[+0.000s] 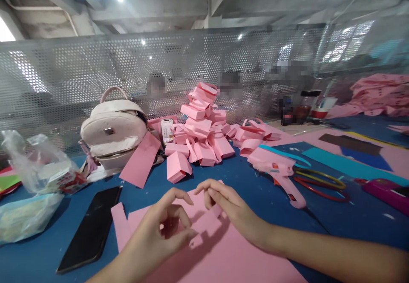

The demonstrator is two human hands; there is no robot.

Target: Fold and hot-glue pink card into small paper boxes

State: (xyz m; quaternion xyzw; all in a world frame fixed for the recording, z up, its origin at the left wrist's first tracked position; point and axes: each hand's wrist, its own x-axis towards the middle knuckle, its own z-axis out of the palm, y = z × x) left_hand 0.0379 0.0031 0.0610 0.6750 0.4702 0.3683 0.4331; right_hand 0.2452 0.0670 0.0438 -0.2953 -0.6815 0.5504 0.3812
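A: Pink card, cut to a box template (217, 253), lies flat on the blue worktop (249, 189), right under both hands.

B: What is the left hand (159, 227) doing?

A: It hovers over the sheet's near-left part, fingers curled, thumb and forefinger tips apart. Its grip is loose and closes on nothing that I can see.

B: And the right hand (230, 208)?

A: It lies across the sheet's far edge, fingers bent downward onto the card. Whether the tips pinch a flap or only press it, I cannot tell.

B: What sits around them?

A: A black smartphone (91, 229) lies face up just left of the sheet. Beyond the hands stands a heap of folded pink boxes (201, 129), with 1 folded box (178, 167) apart at its near side. A pink glue gun (281, 174) lies to the right, next to a few coloured hoops (319, 183). At far left are a pale backpack (113, 131) and clear plastic bags (32, 168). A perforated metal screen (79, 70) closes off the back of the worktop.
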